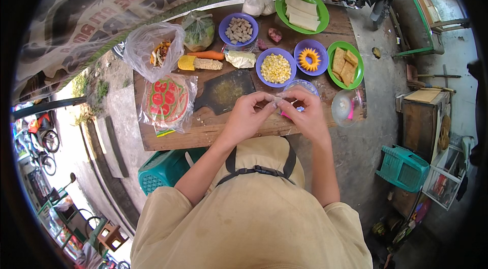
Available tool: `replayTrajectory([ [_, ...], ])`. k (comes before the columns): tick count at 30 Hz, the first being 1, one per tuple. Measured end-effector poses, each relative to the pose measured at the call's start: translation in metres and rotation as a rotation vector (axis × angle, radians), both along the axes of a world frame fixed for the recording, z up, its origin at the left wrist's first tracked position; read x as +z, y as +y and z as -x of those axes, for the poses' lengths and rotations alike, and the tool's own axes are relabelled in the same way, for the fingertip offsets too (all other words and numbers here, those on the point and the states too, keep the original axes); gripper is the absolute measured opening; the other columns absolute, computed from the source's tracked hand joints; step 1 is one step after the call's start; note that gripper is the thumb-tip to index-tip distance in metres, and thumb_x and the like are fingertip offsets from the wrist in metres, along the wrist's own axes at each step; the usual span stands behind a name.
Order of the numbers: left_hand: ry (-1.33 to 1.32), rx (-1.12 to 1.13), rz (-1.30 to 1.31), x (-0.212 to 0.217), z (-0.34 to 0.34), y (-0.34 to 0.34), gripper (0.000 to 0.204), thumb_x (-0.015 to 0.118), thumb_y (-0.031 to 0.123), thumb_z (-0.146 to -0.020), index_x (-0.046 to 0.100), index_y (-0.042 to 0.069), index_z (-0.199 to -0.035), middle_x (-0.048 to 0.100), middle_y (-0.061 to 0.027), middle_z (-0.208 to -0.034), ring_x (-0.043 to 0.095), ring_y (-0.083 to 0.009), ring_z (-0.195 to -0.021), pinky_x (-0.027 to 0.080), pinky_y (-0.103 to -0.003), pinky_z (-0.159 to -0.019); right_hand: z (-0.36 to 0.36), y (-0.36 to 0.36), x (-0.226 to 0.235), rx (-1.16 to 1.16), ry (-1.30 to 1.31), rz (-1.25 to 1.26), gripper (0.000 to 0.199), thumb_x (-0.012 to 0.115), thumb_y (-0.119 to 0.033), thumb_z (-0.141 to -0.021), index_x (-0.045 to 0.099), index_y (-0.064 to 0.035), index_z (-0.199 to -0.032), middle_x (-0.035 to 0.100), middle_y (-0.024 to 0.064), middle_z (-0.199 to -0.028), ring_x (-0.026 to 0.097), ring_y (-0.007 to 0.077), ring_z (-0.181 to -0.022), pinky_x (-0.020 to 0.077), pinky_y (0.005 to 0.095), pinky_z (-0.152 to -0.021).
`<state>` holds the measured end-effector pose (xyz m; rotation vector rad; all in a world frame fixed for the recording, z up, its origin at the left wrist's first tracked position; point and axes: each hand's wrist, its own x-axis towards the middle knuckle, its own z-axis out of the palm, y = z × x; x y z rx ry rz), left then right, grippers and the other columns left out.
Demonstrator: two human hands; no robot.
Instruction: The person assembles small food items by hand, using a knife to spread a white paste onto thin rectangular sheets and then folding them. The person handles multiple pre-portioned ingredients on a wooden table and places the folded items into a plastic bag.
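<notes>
Just above the frame's centre, your hands (250, 112) pinch a small pale piece (277, 100), fingertips closed, its long axis too small to tell; chopping board (226, 88) left, corn bowl (275, 69) above, wooden table (203, 138) beneath.

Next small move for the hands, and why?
Probably a gentle pull apart: the fingers of the left hand and right hand meet, seemingly pinching a small pale item between them, too small to identify, with one hand on each side of it.
</notes>
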<state>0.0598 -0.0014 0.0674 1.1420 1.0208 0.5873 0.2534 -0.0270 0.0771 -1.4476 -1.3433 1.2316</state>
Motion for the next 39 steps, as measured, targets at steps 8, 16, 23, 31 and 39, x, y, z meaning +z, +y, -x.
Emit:
replayTrajectory([
  [8,0.054,-0.021,-0.078,-0.008,-0.008,-0.010,0.020,0.067,0.010,-0.098,0.069,-0.004,-0.112,0.072,-0.0062,-0.099,0.066,-0.0090,-0.085,0.054,-0.026,-0.076,0.004,0.011,0.001,-0.287,0.347,0.107,0.012,0.070,-0.010,-0.096,0.066,0.0012,-0.099,0.070,0.0014,-0.088,0.064,0.0052,-0.075,0.0515,0.0217,-0.062],
  [16,-0.159,0.092,0.164,-0.010,-0.020,-0.019,0.020,0.068,0.006,-0.097,0.067,-0.006,-0.112,0.073,-0.0070,-0.097,0.067,-0.0083,-0.081,0.055,-0.024,-0.074,0.003,0.016,0.010,-0.410,0.336,0.110,0.010,0.068,-0.008,-0.097,0.064,0.0014,-0.099,0.070,0.0043,-0.088,0.067,0.0084,-0.073,0.0565,0.0243,-0.057],
  [23,-0.137,-0.010,0.144,-0.007,-0.020,-0.017,0.033,0.068,0.000,-0.095,0.062,-0.005,-0.126,0.073,-0.0059,-0.096,0.068,-0.0078,-0.086,0.056,-0.024,-0.078,0.004,0.016,0.009,-0.466,0.339,0.092,0.010,0.067,-0.008,-0.098,0.064,0.0011,-0.100,0.070,0.0050,-0.090,0.067,0.0085,-0.076,0.0591,0.0259,-0.058],
  [31,-0.055,-0.007,-0.127,0.011,-0.010,-0.020,0.042,0.075,-0.003,-0.088,0.055,-0.001,-0.125,0.073,-0.0076,-0.097,0.070,-0.0105,-0.088,0.055,-0.025,-0.079,-0.005,0.014,-0.001,-0.450,0.355,0.168,0.013,0.069,-0.010,-0.097,0.066,0.0020,-0.101,0.070,0.0049,-0.089,0.066,0.0074,-0.073,0.0586,0.0241,-0.058],
  [39,-0.189,0.034,-0.048,0.004,-0.012,-0.016,0.050,0.078,0.000,-0.086,0.057,-0.001,-0.131,0.072,-0.0071,-0.096,0.068,-0.0106,-0.087,0.055,-0.027,-0.082,-0.006,0.012,0.004,-0.426,0.438,0.190,0.013,0.070,-0.010,-0.096,0.066,0.0019,-0.101,0.071,0.0050,-0.087,0.067,0.0087,-0.071,0.0586,0.0240,-0.058],
])
